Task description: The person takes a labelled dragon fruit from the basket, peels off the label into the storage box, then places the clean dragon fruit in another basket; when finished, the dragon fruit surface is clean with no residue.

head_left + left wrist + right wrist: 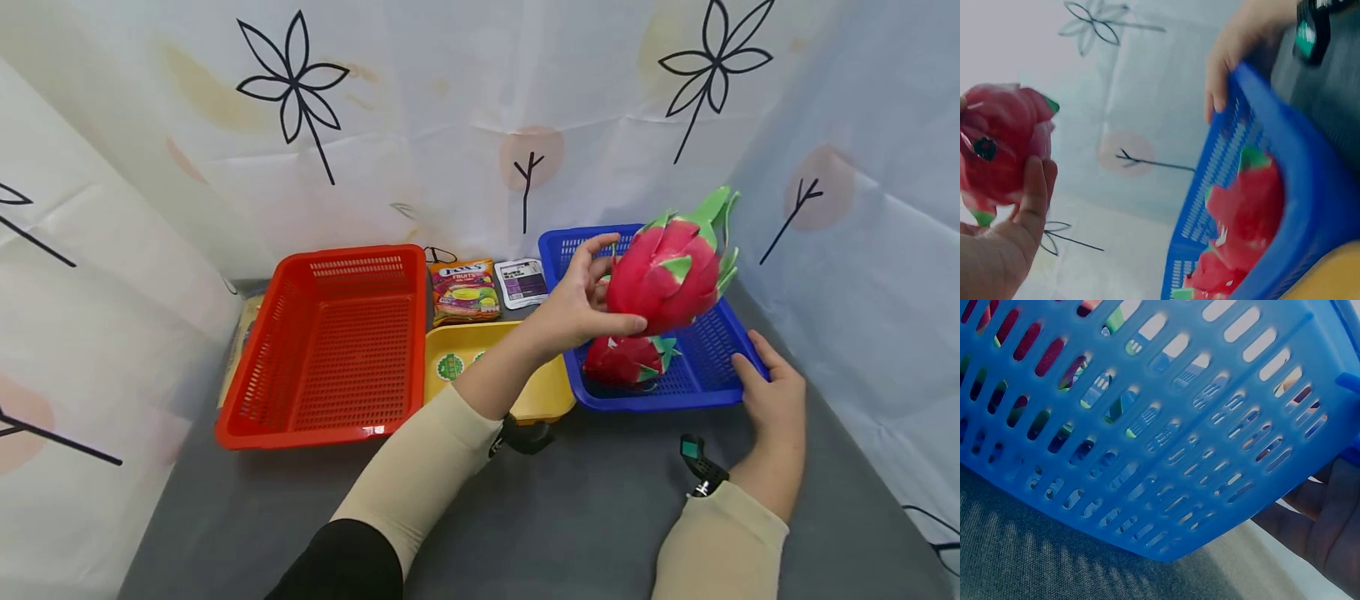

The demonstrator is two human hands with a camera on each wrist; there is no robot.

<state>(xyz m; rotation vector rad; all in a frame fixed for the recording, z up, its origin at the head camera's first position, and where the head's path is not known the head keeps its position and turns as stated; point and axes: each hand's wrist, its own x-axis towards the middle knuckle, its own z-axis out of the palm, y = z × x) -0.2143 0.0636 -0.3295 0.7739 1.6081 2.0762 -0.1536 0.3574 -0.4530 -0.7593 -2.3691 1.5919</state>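
My left hand (pixel 573 304) grips a pink dragon fruit (pixel 667 271) with green leaf tips, thumb at its near side. The fruit is above the blue basket (pixel 705 362); in the left wrist view its dark round end (pixel 985 148) faces the camera. Inside the basket lies at least one more red dragon fruit (pixel 618 364); the left wrist view shows red fruit (pixel 1247 215) there, partly hidden by the wall. My right hand (pixel 776 396) holds the basket's right rim near the front corner. In the right wrist view, its fingers (pixel 1335 519) reach the rim from outside.
Left of the blue basket is a yellow tray (pixel 551 392) with green round labels, partly behind my left arm. A red basket (pixel 345 358) stands farther left. Behind the tray lie a Fox's candy bag (pixel 465 292) and a white-and-purple packet (pixel 521 282). Patterned cloth (pixel 450 125) surrounds the grey table.
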